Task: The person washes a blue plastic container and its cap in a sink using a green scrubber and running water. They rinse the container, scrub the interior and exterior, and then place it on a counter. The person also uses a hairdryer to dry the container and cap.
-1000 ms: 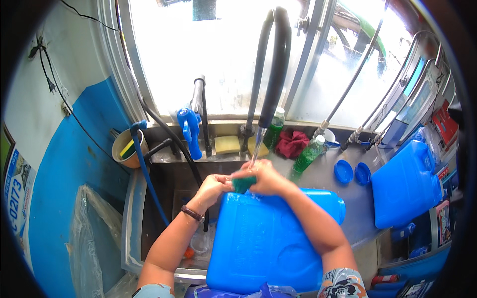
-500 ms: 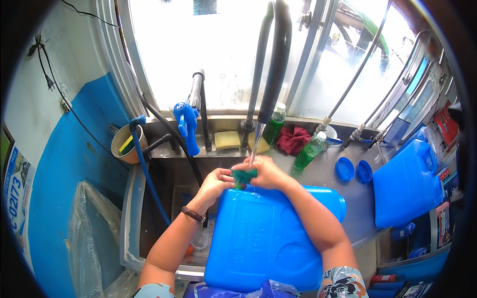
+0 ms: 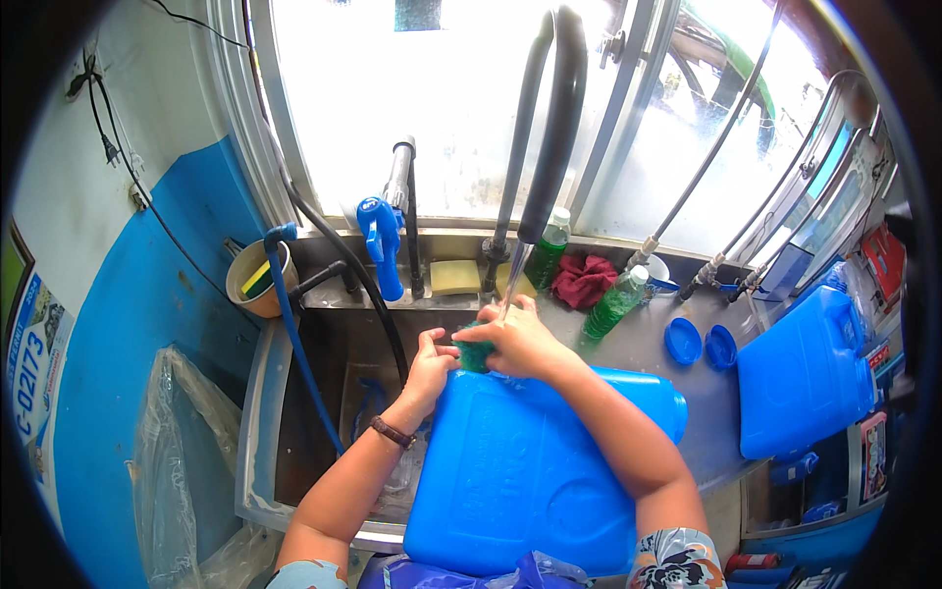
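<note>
A green scouring pad is between my two hands under a running stream of water. My right hand grips it from the right, fingers bent over its top, with the water falling onto them. My left hand pinches the pad's left edge with bent fingertips. Both hands are just above the far end of a large blue plastic jug, which lies on its side before me with its neck to the right. My right forearm passes over the jug. The water comes from a black faucet spout.
Below left is a metal sink. Along the ledge are a yellow sponge, a maroon cloth and a green-liquid bottle. To the right are a blue cap and another blue jug. A blue-handled valve projects above the sink.
My right fingers have spread and lifted a little, and more of the green scouring pad shows. My left hand has shifted slightly back from it. The view has tilted slightly.
</note>
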`<state>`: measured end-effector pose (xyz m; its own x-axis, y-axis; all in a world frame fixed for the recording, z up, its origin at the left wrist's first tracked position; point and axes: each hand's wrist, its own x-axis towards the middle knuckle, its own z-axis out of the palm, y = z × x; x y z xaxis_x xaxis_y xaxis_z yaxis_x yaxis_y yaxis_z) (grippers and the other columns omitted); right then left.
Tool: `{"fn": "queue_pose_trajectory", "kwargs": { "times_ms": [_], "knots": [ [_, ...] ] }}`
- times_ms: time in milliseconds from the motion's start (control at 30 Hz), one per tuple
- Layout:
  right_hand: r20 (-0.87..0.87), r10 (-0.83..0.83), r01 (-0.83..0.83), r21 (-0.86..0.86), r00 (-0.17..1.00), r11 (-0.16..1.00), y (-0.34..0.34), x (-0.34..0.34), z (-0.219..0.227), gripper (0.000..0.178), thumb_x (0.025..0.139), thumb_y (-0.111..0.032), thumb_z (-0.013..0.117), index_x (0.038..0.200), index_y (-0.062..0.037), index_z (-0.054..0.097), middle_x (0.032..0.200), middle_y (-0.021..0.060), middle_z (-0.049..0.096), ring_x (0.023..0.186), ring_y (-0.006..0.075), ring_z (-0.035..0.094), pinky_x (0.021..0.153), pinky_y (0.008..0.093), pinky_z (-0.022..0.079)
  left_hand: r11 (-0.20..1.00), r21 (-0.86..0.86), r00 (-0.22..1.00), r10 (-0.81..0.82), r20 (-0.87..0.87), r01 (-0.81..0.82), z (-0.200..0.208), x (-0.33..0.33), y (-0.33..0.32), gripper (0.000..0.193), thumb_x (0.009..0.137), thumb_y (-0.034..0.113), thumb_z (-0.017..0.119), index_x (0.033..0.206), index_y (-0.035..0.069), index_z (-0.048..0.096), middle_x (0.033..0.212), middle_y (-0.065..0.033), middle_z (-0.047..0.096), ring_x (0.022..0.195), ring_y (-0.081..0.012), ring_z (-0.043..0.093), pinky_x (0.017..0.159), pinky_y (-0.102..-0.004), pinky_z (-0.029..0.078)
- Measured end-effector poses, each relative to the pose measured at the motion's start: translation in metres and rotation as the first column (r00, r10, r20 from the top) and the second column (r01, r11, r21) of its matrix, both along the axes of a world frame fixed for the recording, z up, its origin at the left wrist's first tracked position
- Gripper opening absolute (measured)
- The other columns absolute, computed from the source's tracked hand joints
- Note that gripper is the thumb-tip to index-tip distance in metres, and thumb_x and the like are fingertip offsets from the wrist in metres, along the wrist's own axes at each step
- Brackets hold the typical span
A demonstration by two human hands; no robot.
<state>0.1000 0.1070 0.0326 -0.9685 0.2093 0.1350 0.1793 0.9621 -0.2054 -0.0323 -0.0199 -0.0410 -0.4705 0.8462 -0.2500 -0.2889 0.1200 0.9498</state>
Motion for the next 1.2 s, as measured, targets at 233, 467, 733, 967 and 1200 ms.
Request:
{"fn": "queue_pose_trajectory", "kwargs": {
  "times_ms": [233,467,733,967,1200],
  "knots": [
    [0.384,0.074,-0.155,0.184,0.921,0.971,-0.003,-0.028,0.042,0.038,0.070,-0.024,0.073,0.105,-0.0380,0.074,0.096,0.0041,0.067,0.104,0.0262,0.060,0.093,0.0497,0.037,0.982,0.112,0.988,-0.157,0.009,0.155,-0.001,-0.005,-0.003,0.087,0.078,-0.007,0.049,0.153,0.011,0.009,0.108,-0.0105,0.055,0.090,-0.0163,0.055,0.079,-0.0271,0.046],
    [0.537,0.088,-0.099,-0.009,0.839,0.995,0.007,-0.041,0.059,0.048,0.056,-0.019,0.078,0.102,-0.0332,0.076,0.088,0.0042,0.069,0.097,0.0243,0.064,0.086,0.0460,0.037,0.989,0.090,0.979,-0.128,0.157,0.115,-0.012,-0.007,0.001,0.090,0.076,-0.008,0.047,0.155,0.016,0.010,0.110,-0.0127,0.055,0.083,-0.0168,0.059,0.069,-0.0246,0.047],
    [0.442,0.080,-0.069,-0.040,0.894,0.997,0.005,-0.039,0.044,0.050,0.061,-0.015,0.071,0.106,-0.0347,0.076,0.087,0.0041,0.067,0.097,0.0232,0.061,0.089,0.0441,0.037,0.975,0.158,0.929,-0.201,0.311,0.158,-0.022,-0.019,0.000,0.089,0.072,-0.009,0.037,0.154,0.018,0.014,0.125,-0.0166,0.052,0.081,-0.0185,0.056,0.069,-0.0262,0.048],
    [0.546,0.063,-0.094,0.030,0.835,0.995,-0.011,-0.040,0.058,0.041,0.066,-0.012,0.072,0.100,-0.0359,0.076,0.089,0.0010,0.066,0.101,0.0199,0.060,0.090,0.0404,0.035,0.900,0.382,0.778,-0.390,0.492,0.209,-0.020,-0.022,0.000,0.088,0.069,0.001,0.040,0.153,0.016,0.020,0.147,-0.0180,0.039,0.125,-0.0310,0.049,0.099,-0.0423,0.044],
    [0.440,0.049,-0.124,0.144,0.896,0.982,-0.010,-0.046,0.028,0.014,0.073,-0.020,0.072,0.085,-0.0244,0.076,0.099,-0.0015,0.067,0.109,0.0180,0.058,0.100,0.0419,0.033,0.901,0.356,0.761,-0.409,0.503,0.249,-0.004,-0.018,-0.002,0.080,0.072,0.006,0.042,0.150,0.016,0.026,0.143,-0.0073,0.045,0.128,-0.0263,0.046,0.099,-0.0427,0.041]
  ]
}}
